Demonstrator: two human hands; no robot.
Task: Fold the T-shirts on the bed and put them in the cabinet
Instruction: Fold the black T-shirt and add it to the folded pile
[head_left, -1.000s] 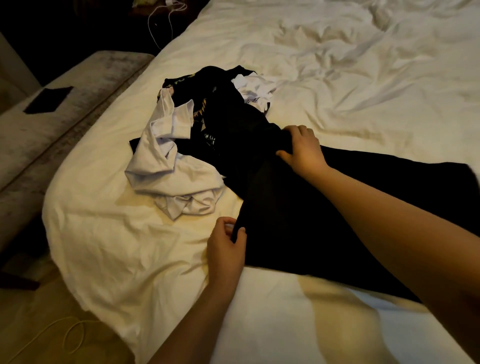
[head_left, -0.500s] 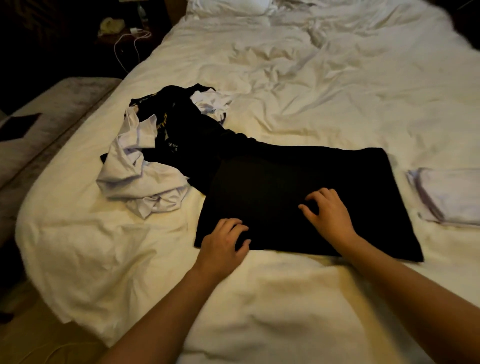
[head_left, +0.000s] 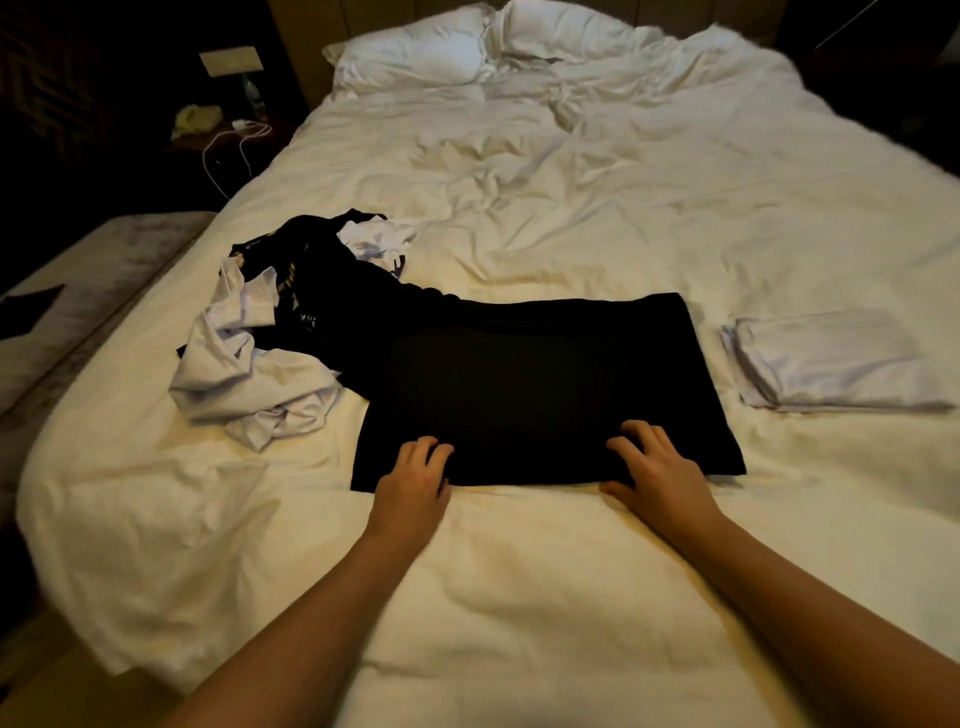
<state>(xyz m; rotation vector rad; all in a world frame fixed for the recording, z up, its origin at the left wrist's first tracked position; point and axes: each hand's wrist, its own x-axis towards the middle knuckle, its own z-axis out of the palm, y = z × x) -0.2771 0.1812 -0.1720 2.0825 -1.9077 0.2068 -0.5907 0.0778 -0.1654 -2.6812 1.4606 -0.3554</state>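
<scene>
Now the black T-shirt (head_left: 545, 384) lies flat on the bed (head_left: 519, 597), near the front edge, already folded into a rectangle. Both hands rest on its near hem: the left hand (head_left: 413, 480) at the left corner and the right hand (head_left: 660, 470) toward the right corner, fingers spread and slightly bent, pressing the cloth and grasping nothing.

I think the risk is at the far left corner, where the shirt touches the loose pile (head_left: 291, 322) of black and white clothes; a next fold could drag a piece from the pile, or open the layers if only the upper one is lifted. A folded white shirt (head_left: 831, 364) waits on the right, apart.

Compared with half a second ago, the right hand has moved from the middle of the cloth to the near hem, and the view now reaches the pillows (head_left: 467, 47).
</scene>
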